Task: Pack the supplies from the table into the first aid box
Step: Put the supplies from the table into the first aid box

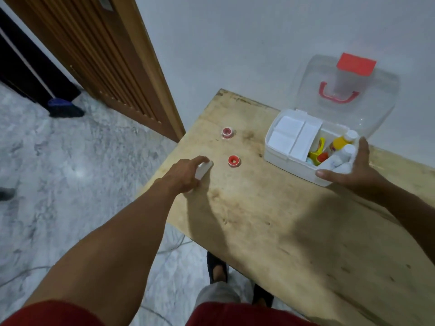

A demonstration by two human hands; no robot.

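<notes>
Gripping white bottle (204,170), left hand (183,176) near table (270,220) edge.

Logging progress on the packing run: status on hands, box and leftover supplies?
Left hand closing on small white item at table edge. Right hand open, steadying open white plastic first aid box. Two red tape rolls unpacked. Path clear.

Your first aid box (292,161) is white, lid (348,95) clear with red handle and latch, standing open. Inside the box you have white compartments to its left and yellow bottles, white bottles and rolls to its right. Left of the box lie two red-cored tape rolls (227,132) (234,160), well apart from it; beyond them a white item (204,170), partly covered.
</notes>
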